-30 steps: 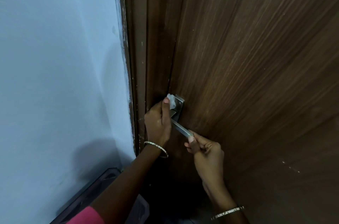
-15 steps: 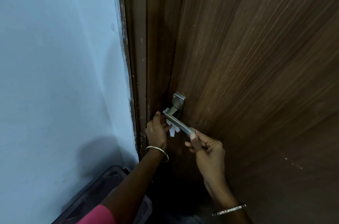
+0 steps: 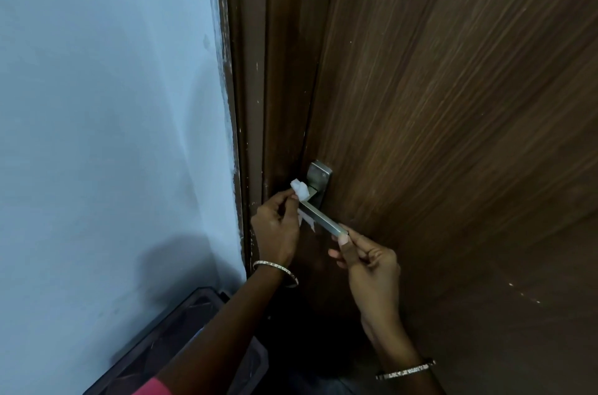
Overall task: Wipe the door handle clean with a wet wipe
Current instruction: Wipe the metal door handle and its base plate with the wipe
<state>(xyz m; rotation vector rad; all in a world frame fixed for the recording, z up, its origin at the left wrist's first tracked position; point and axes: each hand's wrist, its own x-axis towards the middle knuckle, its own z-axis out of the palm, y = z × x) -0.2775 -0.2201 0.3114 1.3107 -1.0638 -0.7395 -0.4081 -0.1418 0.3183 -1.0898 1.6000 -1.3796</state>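
Left hand (image 3: 275,229) pinches the wipe (image 3: 299,190) around the handle (image 3: 318,220). Right hand (image 3: 365,262) grips its tip, probably steadying it.

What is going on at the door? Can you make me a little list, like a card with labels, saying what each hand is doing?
place: brown wooden door beside a pale blue wall
thing being cleaned: metal door handle with its backplate
cleaning tool: white wet wipe, bunched up
left hand: pinches the wet wipe against the handle, near the backplate
right hand: holds the free end of the handle with its fingertips
wrists: a thin bangle on each
low left corner: a dark bin, contents unclear
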